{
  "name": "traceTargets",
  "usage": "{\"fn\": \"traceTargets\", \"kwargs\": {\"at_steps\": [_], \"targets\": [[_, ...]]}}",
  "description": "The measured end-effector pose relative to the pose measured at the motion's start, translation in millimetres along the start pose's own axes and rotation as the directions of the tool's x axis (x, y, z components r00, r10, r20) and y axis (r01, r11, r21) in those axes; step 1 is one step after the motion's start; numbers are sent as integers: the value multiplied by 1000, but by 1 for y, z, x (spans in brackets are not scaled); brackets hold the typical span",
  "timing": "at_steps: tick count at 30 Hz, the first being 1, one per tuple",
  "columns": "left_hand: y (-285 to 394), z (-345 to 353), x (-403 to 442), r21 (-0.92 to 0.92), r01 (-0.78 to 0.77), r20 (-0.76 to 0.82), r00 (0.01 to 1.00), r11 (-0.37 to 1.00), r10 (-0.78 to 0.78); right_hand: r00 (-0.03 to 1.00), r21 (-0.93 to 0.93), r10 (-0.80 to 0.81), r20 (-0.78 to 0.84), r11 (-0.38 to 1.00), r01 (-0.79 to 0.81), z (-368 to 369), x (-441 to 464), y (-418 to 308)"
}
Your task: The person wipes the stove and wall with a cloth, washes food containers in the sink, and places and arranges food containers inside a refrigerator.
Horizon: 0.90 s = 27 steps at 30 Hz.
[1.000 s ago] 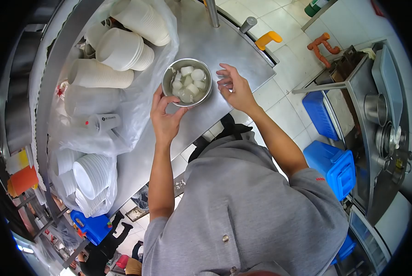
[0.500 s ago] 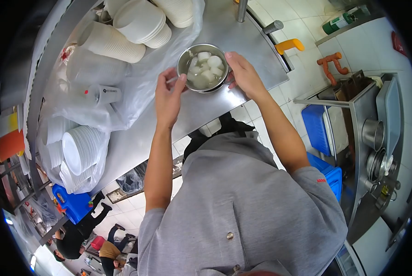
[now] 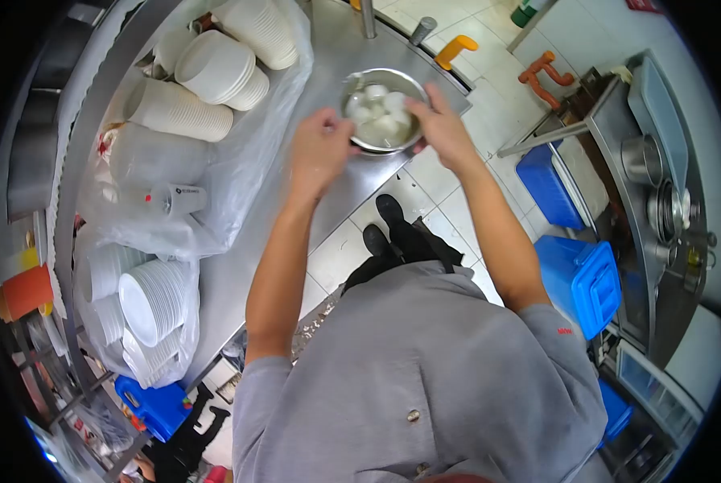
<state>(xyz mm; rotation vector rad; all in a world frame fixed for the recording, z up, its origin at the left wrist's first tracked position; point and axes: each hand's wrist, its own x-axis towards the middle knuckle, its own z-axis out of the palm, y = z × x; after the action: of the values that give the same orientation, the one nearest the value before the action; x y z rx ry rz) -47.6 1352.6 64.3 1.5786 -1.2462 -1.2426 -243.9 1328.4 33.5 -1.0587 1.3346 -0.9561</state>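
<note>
Fingers (image 3: 438, 101) flank the bowl (image 3: 394, 79): blurred left hand (image 3: 319, 150) seemingly curled, right hand (image 3: 447, 135) gripping.

I could read no words: the dark print (image 3: 190, 191) on the white cup (image 3: 182, 201) left of my left hand (image 3: 322, 149) and the red lettering (image 3: 566, 331) on my right sleeve (image 3: 550, 352) were too small.

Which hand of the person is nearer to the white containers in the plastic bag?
Left. The left hand is between the white containers and the metal bowl; the right hand is at the bowl's opposite side, farther from the containers.
</note>
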Motion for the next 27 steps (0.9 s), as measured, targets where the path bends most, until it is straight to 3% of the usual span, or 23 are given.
{"fn": "traceTargets", "kwargs": {"at_steps": [1,4,7,10,11,16,19,21,25,27], "targets": [[5,13,-4,4,-9,16,1000,1000,9,996,8,1,-88,1000,0,-14,-13,4],[20,65,-16,19,-124,136,983,992,120,989,9,35,-142,999,-34,-73,-54,3],[33,132,-26,-12,-22,376,926,1000,25,948,48,55,-315,998,-41,-138,-92,23],[41,217,-43,-93,96,595,803,991,-22,870,5,57,-490,998,-63,-211,-141,42],[49,245,-51,-61,66,643,766,996,-12,859,21,88,-505,996,-89,-236,-160,38],[107,396,-111,12,-42,782,623,999,16,771,35,61,-634,998,-49,-378,-253,44],[161,498,-146,39,-157,834,549,987,54,690,15,85,-718,994,-106,-476,-306,31],[200,569,-175,9,-196,875,476,980,88,661,0,-6,-751,1000,8,-548,-338,23],[267,715,-228,-30,-336,922,354,941,156,598,56,-26,-801,991,118,-678,-407,12],[294,782,-261,-53,-417,938,291,907,189,498,105,3,-867,979,176,-743,-431,17]]}}
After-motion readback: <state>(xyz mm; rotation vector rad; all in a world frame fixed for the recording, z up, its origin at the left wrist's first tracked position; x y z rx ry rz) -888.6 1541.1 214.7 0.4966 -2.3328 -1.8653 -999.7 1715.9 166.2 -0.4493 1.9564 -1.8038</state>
